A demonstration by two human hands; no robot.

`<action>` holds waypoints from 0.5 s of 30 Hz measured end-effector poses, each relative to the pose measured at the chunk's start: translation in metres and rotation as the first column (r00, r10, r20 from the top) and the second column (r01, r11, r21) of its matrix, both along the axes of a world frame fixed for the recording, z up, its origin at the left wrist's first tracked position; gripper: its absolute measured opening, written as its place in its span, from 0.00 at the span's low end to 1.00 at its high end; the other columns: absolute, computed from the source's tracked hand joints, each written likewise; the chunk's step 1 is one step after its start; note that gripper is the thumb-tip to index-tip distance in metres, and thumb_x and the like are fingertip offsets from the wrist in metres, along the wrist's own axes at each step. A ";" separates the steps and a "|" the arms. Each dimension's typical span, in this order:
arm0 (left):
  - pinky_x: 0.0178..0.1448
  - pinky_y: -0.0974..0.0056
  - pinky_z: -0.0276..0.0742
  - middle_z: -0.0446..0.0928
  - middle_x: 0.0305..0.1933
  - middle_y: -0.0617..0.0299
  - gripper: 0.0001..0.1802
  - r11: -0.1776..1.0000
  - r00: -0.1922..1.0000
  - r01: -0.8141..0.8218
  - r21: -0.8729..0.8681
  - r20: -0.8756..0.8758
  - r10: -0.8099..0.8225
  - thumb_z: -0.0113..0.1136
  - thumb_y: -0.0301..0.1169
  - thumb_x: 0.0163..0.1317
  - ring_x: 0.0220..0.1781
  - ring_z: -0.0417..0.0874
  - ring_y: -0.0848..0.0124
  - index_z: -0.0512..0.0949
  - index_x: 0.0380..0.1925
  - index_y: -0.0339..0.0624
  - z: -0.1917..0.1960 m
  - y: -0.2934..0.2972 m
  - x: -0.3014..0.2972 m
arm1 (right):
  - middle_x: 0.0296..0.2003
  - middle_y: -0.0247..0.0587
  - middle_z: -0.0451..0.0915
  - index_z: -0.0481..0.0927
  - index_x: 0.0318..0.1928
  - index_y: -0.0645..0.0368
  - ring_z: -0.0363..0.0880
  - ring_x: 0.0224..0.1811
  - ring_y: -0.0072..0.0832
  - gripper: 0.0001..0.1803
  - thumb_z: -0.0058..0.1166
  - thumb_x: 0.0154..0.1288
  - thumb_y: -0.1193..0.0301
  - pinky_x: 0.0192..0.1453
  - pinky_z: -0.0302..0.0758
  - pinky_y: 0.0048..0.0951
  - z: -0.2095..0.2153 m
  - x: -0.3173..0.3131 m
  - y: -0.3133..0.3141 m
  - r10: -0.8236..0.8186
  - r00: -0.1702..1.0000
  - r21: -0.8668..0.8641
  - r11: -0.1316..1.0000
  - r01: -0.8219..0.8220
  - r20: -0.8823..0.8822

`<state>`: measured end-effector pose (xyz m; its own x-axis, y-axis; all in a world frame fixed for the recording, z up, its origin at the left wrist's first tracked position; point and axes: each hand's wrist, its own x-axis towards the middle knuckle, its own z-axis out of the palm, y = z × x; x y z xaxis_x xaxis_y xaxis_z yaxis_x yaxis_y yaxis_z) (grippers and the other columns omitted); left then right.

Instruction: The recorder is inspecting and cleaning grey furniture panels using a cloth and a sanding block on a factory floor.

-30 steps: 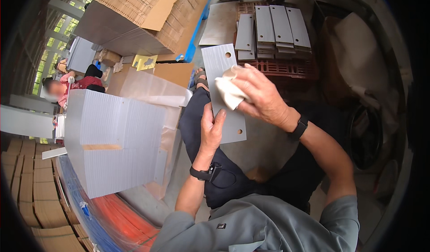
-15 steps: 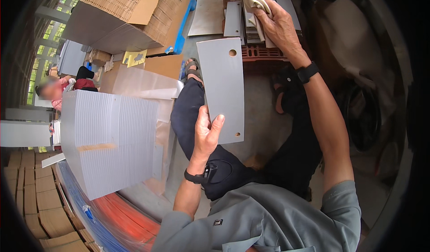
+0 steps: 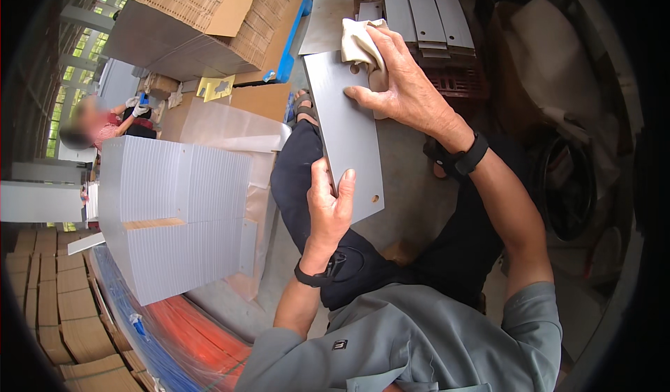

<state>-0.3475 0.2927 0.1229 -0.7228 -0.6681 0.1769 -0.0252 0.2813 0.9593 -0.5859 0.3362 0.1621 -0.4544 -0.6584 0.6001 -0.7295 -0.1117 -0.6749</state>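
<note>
A long light-grey panel [image 3: 335, 130] with a round hole near each end is held up over my lap, leaning slightly to the left. My left hand [image 3: 331, 200] grips its lower left edge, thumb on the front face. A crumpled cream cloth [image 3: 361, 42] is in my right hand [image 3: 412, 88], against the panel's upper end and partly over the upper hole. The right thumb lies across the panel's face, while the fingers curl round the cloth at the far edge.
To my left stands a tall stack of grey panels [image 3: 185, 197]. Flat cardboard [image 3: 230, 29] is piled behind it. More panels [image 3: 424, 15] lie over a dark red crate [image 3: 457, 81] ahead. A gloved co-worker [image 3: 112, 123] is at far left. Plastic-wrapped red material [image 3: 199, 333] lies lower left.
My right hand has brought the cloth from above the far panels down and left onto the held panel. The panel has tilted a little. The co-worker's arms have moved.
</note>
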 end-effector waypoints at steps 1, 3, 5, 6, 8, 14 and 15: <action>0.53 0.69 0.73 0.76 0.48 0.60 0.16 0.999 0.999 -0.012 -0.039 0.044 0.014 0.56 0.31 0.76 0.47 0.75 0.77 0.67 0.56 0.33 -0.002 0.000 0.000 | 0.67 0.58 0.62 0.60 0.72 0.65 0.67 0.70 0.50 0.49 0.71 0.55 0.60 0.74 0.70 0.42 0.001 0.001 0.000 -0.001 1.000 -0.001 1.000 0.001 0.001; 0.52 0.69 0.73 0.77 0.48 0.59 0.16 0.998 0.999 -0.014 -0.066 0.042 0.017 0.56 0.30 0.76 0.46 0.76 0.77 0.67 0.57 0.33 -0.004 0.001 -0.002 | 0.67 0.59 0.62 0.59 0.73 0.67 0.66 0.71 0.49 0.50 0.70 0.55 0.59 0.75 0.69 0.41 0.001 0.003 -0.001 0.011 1.000 -0.020 1.000 -0.010 0.014; 0.51 0.69 0.74 0.77 0.48 0.59 0.17 0.995 0.999 -0.020 -0.093 0.040 0.024 0.56 0.30 0.76 0.46 0.76 0.77 0.67 0.57 0.33 -0.007 0.002 -0.004 | 0.67 0.59 0.62 0.60 0.73 0.67 0.66 0.71 0.49 0.50 0.70 0.55 0.59 0.75 0.68 0.41 0.002 0.006 0.000 0.012 0.999 -0.022 1.000 -0.011 0.032; 0.50 0.69 0.74 0.78 0.47 0.58 0.16 0.988 0.999 -0.030 -0.154 0.017 0.033 0.56 0.30 0.76 0.45 0.77 0.77 0.67 0.57 0.33 -0.009 0.002 -0.005 | 0.67 0.59 0.63 0.60 0.73 0.67 0.67 0.71 0.49 0.50 0.70 0.56 0.59 0.75 0.68 0.41 0.002 0.007 0.000 0.013 0.999 -0.023 1.000 -0.012 0.049; 0.50 0.69 0.75 0.78 0.47 0.58 0.16 0.976 0.999 -0.040 -0.214 -0.007 0.039 0.56 0.30 0.76 0.45 0.77 0.77 0.67 0.56 0.33 -0.010 0.001 -0.006 | 0.67 0.59 0.63 0.60 0.73 0.67 0.66 0.71 0.50 0.49 0.70 0.56 0.59 0.75 0.67 0.41 0.003 0.004 0.001 0.052 0.993 -0.034 0.998 -0.049 0.102; 0.49 0.69 0.75 0.78 0.46 0.58 0.16 0.986 0.999 -0.033 -0.162 0.013 0.036 0.56 0.30 0.76 0.44 0.77 0.77 0.67 0.56 0.33 -0.011 0.000 -0.006 | 0.66 0.60 0.64 0.60 0.73 0.68 0.66 0.72 0.50 0.49 0.69 0.57 0.59 0.76 0.65 0.41 0.002 0.004 0.000 0.093 0.985 -0.047 0.995 -0.087 0.146; 0.49 0.69 0.75 0.78 0.46 0.58 0.16 0.984 0.999 -0.032 -0.174 0.007 0.034 0.56 0.30 0.76 0.44 0.77 0.77 0.67 0.56 0.33 -0.012 0.000 -0.006 | 0.66 0.60 0.64 0.60 0.73 0.68 0.66 0.72 0.51 0.49 0.69 0.57 0.59 0.76 0.65 0.41 0.002 0.005 0.000 0.088 0.987 -0.037 0.996 -0.083 0.136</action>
<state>-0.3534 0.2927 0.1113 -0.7032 -0.6512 0.2855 -0.0466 0.4428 0.8954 -0.5808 0.3364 0.1645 -0.4767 -0.6801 0.5570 -0.6170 -0.1924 -0.7631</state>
